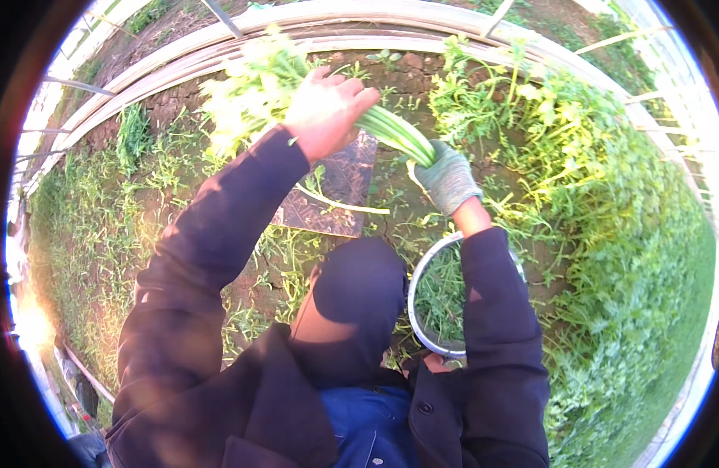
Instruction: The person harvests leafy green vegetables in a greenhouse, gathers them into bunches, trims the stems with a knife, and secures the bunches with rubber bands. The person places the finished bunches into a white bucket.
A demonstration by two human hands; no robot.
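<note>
A bunch of leafy greens with long pale stalks point(397, 133) is stretched between my two hands, its bright leaves spreading to the upper left. Bare, my left hand point(330, 114) is closed around the stalks near the leaves. My right hand point(450, 178), in a grey-green knit glove, grips the cut ends of the stalks. Beneath the bunch a flat dark board point(342, 219) lies on the soil, with bits of plant on it. One loose stalk point(342, 205) rests across the board, its pale end sticking out past the right edge.
A round container with a pale rim point(415, 292) holds green leaves beside my right forearm. Dense leafy plants point(640, 263) grow on the right. Scattered stems and low greens point(102, 205) cover the ground at left. Pale curved rails point(359, 44) and thin poles run along the far side.
</note>
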